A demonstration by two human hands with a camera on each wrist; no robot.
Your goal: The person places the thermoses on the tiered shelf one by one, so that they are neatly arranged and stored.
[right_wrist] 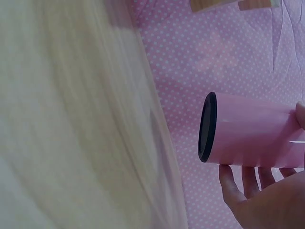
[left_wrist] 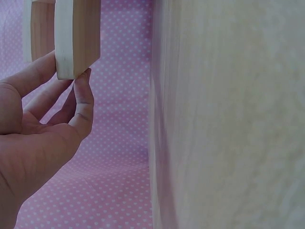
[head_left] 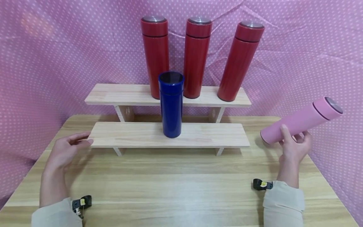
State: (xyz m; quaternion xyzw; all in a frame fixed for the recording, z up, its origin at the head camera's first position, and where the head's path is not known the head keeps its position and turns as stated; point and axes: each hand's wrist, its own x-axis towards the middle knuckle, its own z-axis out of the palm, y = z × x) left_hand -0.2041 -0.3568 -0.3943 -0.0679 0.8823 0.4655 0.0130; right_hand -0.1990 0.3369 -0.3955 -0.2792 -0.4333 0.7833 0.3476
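My left hand [head_left: 63, 149] is at the left end of the lower wooden shelf [head_left: 207, 135], its thumb and fingers pinching the board's end [left_wrist: 65, 47]. On that shelf stands a blue thermos bottle [head_left: 172, 110] with a dark lid top. Off to the right, my right hand [head_left: 295, 148] grips a pink thermos bottle [head_left: 300, 121] around its lower body, tilted with the silver-topped lid up and to the right. The bottle's dark-rimmed base faces left in the right wrist view, and fingers [right_wrist: 230, 186] lie along its side.
Three red thermos bottles, the left one [head_left: 156, 56], the middle one [head_left: 197, 60] and the right one [head_left: 241, 60], stand on the higher back shelf [head_left: 122, 94]. Both shelves rest on a wooden table [head_left: 175, 183]. Pink dotted cloth [head_left: 71, 47] hangs behind and at the sides.
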